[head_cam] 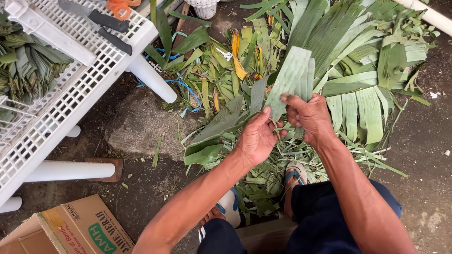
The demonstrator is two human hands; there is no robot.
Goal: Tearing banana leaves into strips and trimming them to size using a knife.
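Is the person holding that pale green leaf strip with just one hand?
No. Both the left hand and the right hand grip the lower end of the leaf strip.

The cardboard box (70,230) and white plastic table (70,61) are cut off by the picture's edges.

Outdoor leaf-trimming yard: dirt ground (141,122), cut-leaf heap (358,61), white plastic table (89,70)

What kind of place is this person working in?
Probably an informal outdoor or backyard work spot for preparing leaves. Both hands, left hand and right hand, hold a pale green leaf strip above a heap of cut leaves on bare ground, beside a white plastic table.
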